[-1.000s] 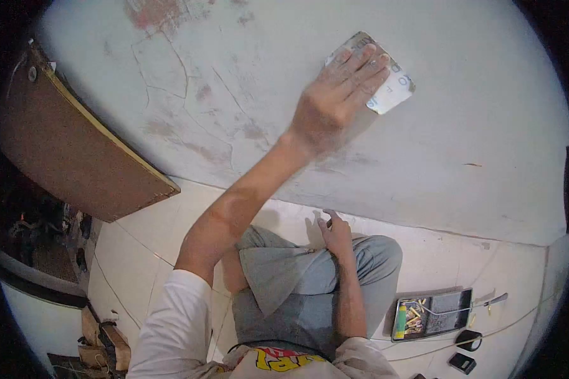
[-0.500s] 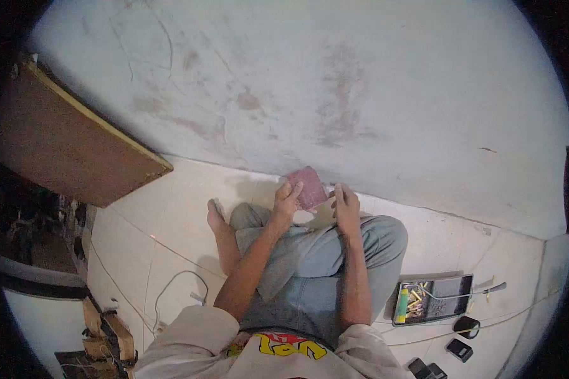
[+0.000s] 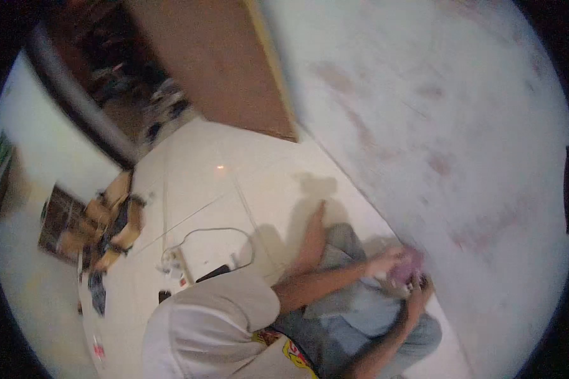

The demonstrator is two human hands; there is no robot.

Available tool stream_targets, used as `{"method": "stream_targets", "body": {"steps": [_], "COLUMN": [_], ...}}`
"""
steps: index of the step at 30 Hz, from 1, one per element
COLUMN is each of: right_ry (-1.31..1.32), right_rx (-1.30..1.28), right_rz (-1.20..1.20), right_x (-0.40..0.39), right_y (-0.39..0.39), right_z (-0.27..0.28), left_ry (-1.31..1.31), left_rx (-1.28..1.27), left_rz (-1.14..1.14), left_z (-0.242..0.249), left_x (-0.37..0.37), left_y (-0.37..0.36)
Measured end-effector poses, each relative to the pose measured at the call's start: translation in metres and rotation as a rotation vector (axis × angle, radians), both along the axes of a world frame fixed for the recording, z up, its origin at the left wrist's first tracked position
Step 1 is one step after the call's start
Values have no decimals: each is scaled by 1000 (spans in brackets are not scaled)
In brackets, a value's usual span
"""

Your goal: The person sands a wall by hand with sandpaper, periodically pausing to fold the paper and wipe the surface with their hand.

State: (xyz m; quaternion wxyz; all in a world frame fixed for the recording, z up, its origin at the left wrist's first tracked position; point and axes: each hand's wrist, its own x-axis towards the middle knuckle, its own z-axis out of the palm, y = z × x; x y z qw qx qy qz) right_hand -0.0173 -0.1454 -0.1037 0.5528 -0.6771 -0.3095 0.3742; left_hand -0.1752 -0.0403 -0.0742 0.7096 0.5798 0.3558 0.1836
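A dull red sheet that looks like sandpaper (image 3: 404,270) is held in front of my crossed legs, close to the foot of the wall. My left hand (image 3: 385,261) is closed on its left side. At its lower right edge is my right hand (image 3: 418,295), with fingers bent towards the sheet. Motion blur hides whether those fingers grip it, and a small dark spot by them cannot be made out.
The pale, patchy wall (image 3: 423,126) rises at the right. A brown board (image 3: 215,63) stands against it. On the tiled floor (image 3: 202,183) lie a power strip (image 3: 181,268) with a looped cable and a black flat device (image 3: 213,273). Brown cardboard-like pieces (image 3: 126,221) sit at left.
My view has swung left, so the hands and sheet now appear lower right. The black tray is out of view. The right hand looks closer to the sheet.
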Motion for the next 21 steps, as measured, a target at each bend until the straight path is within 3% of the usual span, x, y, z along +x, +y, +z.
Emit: {"method": "stream_targets", "body": {"steps": [2,6,8,14,15,17,21], "right_ry": [-81,-171,-179,-135,-138,-326,-393], "right_rx": [58,67,123,66,64,112,92], "right_rz": [68,58,-19,-102,-99,-57,-99], "right_x": [-5,-9,-6,-21,-19,-15,-15], "right_y": [4,1,0,0,-1,-3,1], "right_z": [14,28,20,43,41,32,27], "left_ry": [-211,-272,-57,-26,-30,-170,-72], "left_rx": [-208,-247,-148,-88,-90,179,117], "left_rz": [-110,-189,79,27,29,161,72], "left_z": [-13,2,1,7,-5,-53,-50], "left_x": [-3,-7,-2,-5,-1,16,15], "left_y": [5,2,-1,2,2,4,9]}}
